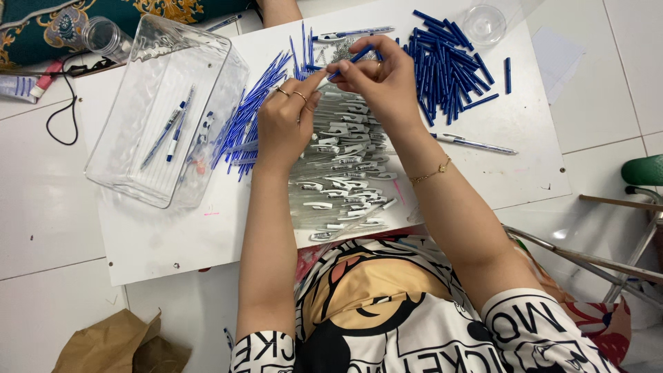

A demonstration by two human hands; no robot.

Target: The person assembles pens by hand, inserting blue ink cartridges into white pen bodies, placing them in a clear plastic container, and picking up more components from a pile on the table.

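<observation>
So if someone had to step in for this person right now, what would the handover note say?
Left hand and right hand: together holding one pen above the board, the right pinching a blue cap on its end.
Clear barrels: heaped under the hands.
Blue refills: pile left of the hands.
Blue caps: pile to the right.
Done: a few finished pens in the clear tray; two more loose on the white board.
Left: most of the parts lie unassembled.

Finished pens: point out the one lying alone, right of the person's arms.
It is the capped pen by the right forearm, alone on the white board; two others lie inside the clear plastic tray.
</observation>
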